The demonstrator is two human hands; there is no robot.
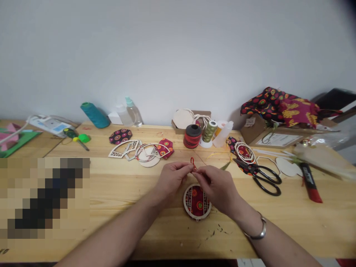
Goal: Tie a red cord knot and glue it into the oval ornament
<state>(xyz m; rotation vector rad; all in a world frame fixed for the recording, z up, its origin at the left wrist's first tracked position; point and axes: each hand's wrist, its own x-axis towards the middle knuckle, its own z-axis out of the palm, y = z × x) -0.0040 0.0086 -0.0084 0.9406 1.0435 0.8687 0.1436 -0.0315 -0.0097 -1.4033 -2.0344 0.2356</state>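
My left hand (172, 178) and my right hand (218, 187) meet over the middle of the wooden table (278, 222). Both pinch a thin red cord (192, 162) whose small loop sticks up between the fingertips. Just below the hands lies a round wooden lattice ornament (196, 202) backed with red patterned fabric, partly covered by my right hand. A silver bracelet (258, 231) sits on my right wrist.
Black scissors (263, 177) lie to the right, with a red-and-black cutter (310, 181) beyond. Thread spools (192, 135), a teal cone (94, 115), bottles (130, 111), wooden fan-shaped cutouts (139, 150) and fabric pieces line the back. A cardboard box (275, 135) with fabric stands at the right.
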